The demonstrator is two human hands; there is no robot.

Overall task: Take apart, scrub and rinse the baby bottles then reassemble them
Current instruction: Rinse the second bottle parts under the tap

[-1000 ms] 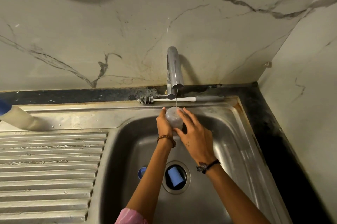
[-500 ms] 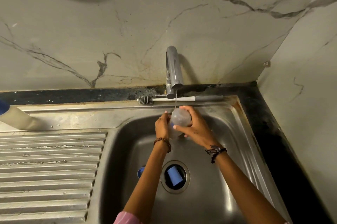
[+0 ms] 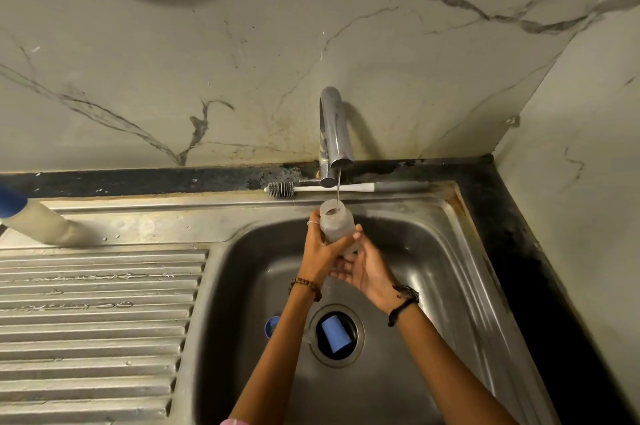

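A clear baby bottle body (image 3: 335, 224) stands upright under the chrome tap (image 3: 334, 134), and a thin stream of water runs into its open mouth. My left hand (image 3: 320, 250) grips the bottle's side. My right hand (image 3: 362, 269) cups it from below, its thumb along the bottle's right wall. A blue cap (image 3: 335, 334) lies in the drain, and a blue ring (image 3: 272, 326) sits on the sink floor to its left. A bottle brush (image 3: 346, 188) rests on the ledge behind the sink.
The steel sink (image 3: 460, 272) has a ribbed draining board (image 3: 97, 314) on its left. A white bottle with a blue top (image 3: 31, 220) lies at the far left. The marble wall closes in on the right.
The bottle has been turned from lying sideways to upright with its mouth under the stream. My right hand has dropped from the top of the bottle to beneath it.
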